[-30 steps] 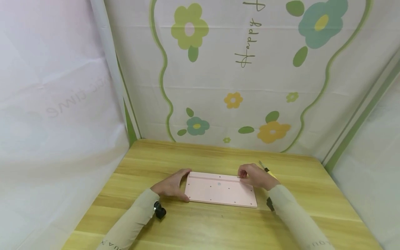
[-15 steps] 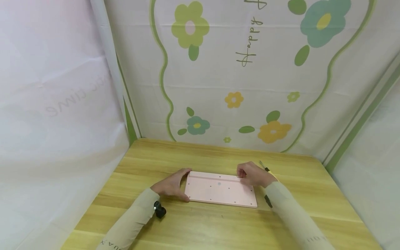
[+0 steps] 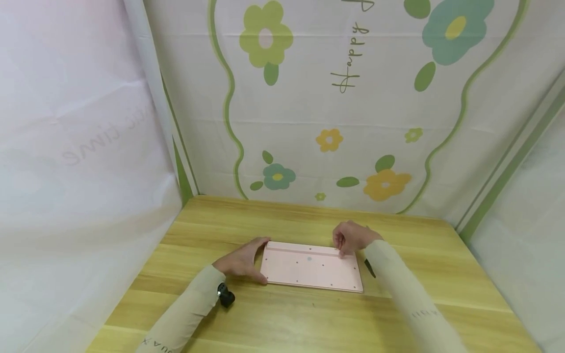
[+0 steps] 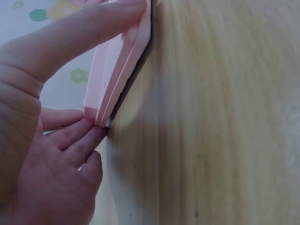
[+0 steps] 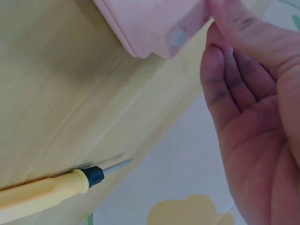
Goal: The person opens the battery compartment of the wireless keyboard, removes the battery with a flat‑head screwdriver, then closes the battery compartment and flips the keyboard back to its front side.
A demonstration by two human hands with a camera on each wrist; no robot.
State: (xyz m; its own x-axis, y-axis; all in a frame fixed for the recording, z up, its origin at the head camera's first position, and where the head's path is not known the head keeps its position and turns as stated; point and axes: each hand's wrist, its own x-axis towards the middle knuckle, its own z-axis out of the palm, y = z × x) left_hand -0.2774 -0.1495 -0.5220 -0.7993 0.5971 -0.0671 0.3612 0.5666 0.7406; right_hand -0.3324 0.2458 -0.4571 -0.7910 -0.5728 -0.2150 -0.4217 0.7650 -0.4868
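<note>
A pink keyboard (image 3: 304,269) lies underside up, small dark screws dotted over its back and a raised bar along the far edge. My left hand (image 3: 242,261) grips its left end, thumb at the near corner and fingers at the far corner; the left wrist view shows those fingertips against the keyboard's edge (image 4: 105,103). At the far right, my right hand (image 3: 355,236) has curled fingers, its thumb and forefinger pinching at the raised bar. In the right wrist view the thumb meets the bar's edge (image 5: 187,23); whether anything small sits between the tips is hidden.
A screwdriver with a yellow handle (image 5: 51,190) lies on the wooden table (image 3: 282,323) beside the right hand, covered by the arm in the head view. White flowered cloth (image 3: 300,113) hangs behind the table, with more cloth at both sides.
My right hand has shifted slightly left and away, its wrist raised and turned, and its arm now covers the screwdriver in the head view. Left hand and keyboard stay in place.
</note>
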